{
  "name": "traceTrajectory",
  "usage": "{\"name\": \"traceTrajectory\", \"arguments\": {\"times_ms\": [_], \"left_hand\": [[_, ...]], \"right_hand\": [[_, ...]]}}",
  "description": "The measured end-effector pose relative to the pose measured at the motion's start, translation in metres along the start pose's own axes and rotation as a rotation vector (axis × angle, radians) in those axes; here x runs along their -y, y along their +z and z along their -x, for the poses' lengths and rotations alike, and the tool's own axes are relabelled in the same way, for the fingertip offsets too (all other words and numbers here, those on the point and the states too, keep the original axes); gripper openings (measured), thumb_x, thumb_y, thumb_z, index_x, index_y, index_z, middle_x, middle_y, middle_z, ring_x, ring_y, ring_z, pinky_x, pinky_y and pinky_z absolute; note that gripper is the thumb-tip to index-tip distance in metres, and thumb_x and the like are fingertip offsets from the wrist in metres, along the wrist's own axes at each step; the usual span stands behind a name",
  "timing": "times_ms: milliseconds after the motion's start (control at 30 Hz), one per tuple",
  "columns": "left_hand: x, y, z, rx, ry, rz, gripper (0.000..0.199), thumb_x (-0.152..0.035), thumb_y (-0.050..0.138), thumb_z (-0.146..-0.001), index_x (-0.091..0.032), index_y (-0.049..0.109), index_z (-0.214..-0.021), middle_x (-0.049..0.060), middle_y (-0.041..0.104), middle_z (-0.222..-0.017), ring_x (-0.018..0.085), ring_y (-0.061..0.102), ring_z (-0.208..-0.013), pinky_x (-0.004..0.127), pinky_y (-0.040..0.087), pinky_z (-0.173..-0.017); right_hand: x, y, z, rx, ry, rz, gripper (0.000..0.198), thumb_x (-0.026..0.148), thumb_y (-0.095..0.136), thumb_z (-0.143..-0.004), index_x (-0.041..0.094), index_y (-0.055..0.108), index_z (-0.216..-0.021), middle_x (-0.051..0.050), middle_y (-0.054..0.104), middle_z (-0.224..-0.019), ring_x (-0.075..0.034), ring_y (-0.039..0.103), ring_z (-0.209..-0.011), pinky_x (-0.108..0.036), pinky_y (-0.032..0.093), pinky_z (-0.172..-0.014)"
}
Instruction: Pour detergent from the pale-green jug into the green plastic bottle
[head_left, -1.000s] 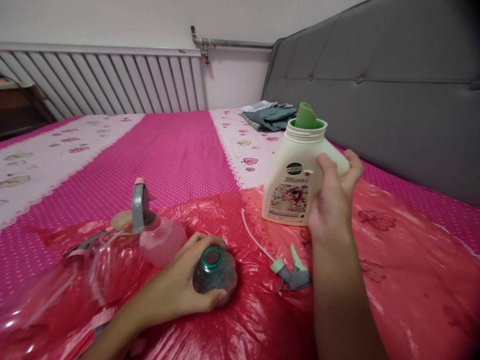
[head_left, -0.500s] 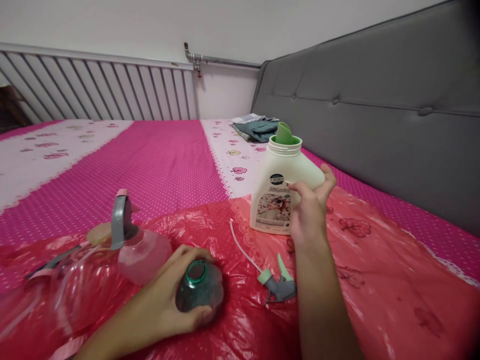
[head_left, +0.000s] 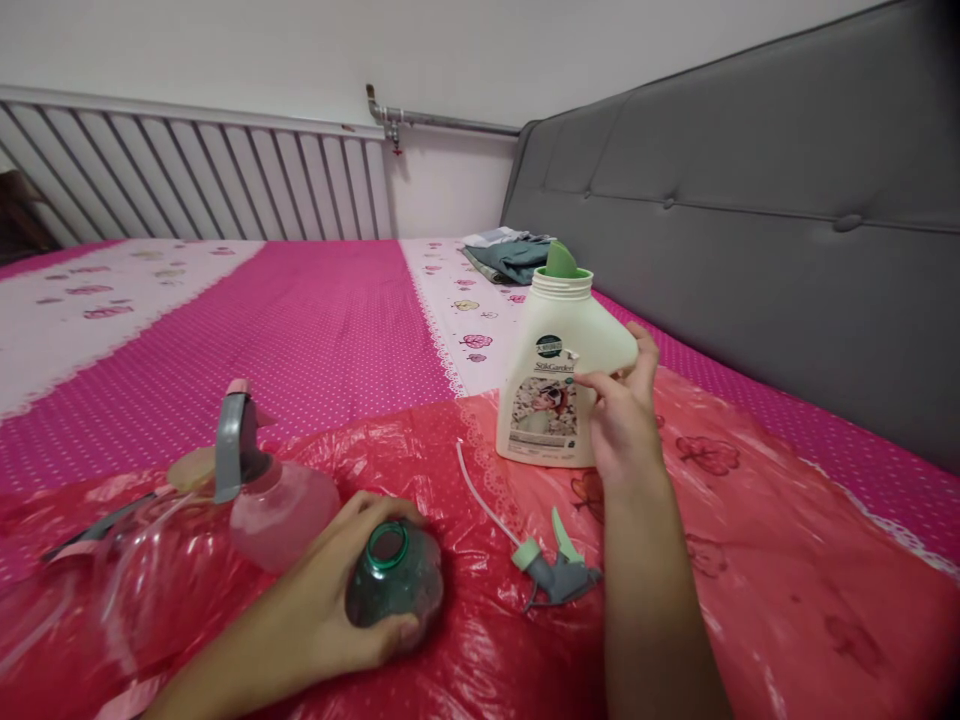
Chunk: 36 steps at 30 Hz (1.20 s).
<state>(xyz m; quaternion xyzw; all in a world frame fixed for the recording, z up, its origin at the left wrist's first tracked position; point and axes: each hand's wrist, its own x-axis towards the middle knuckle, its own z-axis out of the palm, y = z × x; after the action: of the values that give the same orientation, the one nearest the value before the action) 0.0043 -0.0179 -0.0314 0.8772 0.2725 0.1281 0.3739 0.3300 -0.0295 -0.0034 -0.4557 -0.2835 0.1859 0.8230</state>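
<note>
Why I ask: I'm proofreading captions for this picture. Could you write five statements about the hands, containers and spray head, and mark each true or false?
1. The left hand holds the green-rimmed bottle. True.
2. The right hand grips the white jug. True.
3. A cap closes the mouth of the white jug. False: it is uncapped, with a green spout showing in it.
4. The spray head lies on the red plastic sheet. True.
5. The spray head is fitted on the green-rimmed bottle. False: that bottle's mouth is open, and the spray head lies apart from it.
</note>
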Motion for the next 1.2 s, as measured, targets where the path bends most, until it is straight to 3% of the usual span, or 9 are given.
{"name": "traceTrajectory", "arguments": {"times_ms": [200, 467, 867, 1200], "left_hand": [[0.001, 0.0, -0.001, 0.001, 0.021, -0.027, 0.059, -0.047, 0.075, -0.082, -0.031, 0.046, -0.131, 0.007, 0.058, -0.129, 0.031, 0.059, -0.118, 0.05, 0.051, -0.103], [0.0, 0.0, -0.003, -0.037, 0.059, -0.018, 0.059, -0.046, 0.077, -0.079, -0.03, 0.051, -0.13, 0.008, 0.061, -0.128, 0.032, 0.063, -0.114, 0.048, 0.053, -0.1], [0.001, 0.0, -0.003, -0.02, 0.034, -0.013, 0.061, -0.046, 0.077, -0.079, -0.032, 0.049, -0.131, 0.007, 0.059, -0.129, 0.032, 0.061, -0.117, 0.049, 0.053, -0.101], [-0.002, 0.0, -0.001, 0.035, -0.026, 0.007, 0.059, -0.05, 0.074, -0.082, -0.031, 0.046, -0.13, 0.008, 0.055, -0.13, 0.032, 0.057, -0.119, 0.053, 0.047, -0.106]], "right_hand": [[-0.005, -0.004, -0.003, 0.088, -0.005, 0.007, 0.105, 0.028, 0.07, -0.056, 0.028, 0.022, -0.149, -0.007, 0.043, -0.137, -0.006, 0.05, -0.116, -0.014, 0.049, -0.091], [-0.01, -0.007, -0.007, 0.094, 0.018, 0.027, 0.115, 0.024, 0.07, -0.051, 0.031, 0.017, -0.153, -0.005, 0.045, -0.134, -0.005, 0.051, -0.108, -0.011, 0.048, -0.083], [-0.011, -0.008, -0.007, 0.125, -0.02, 0.001, 0.104, 0.026, 0.068, -0.06, 0.031, 0.018, -0.151, -0.005, 0.043, -0.135, -0.005, 0.049, -0.116, -0.013, 0.048, -0.092], [-0.01, -0.009, -0.008, 0.103, 0.033, 0.003, 0.111, 0.025, 0.075, -0.051, 0.03, 0.022, -0.148, -0.003, 0.045, -0.137, -0.005, 0.052, -0.113, -0.011, 0.047, -0.089]]}}
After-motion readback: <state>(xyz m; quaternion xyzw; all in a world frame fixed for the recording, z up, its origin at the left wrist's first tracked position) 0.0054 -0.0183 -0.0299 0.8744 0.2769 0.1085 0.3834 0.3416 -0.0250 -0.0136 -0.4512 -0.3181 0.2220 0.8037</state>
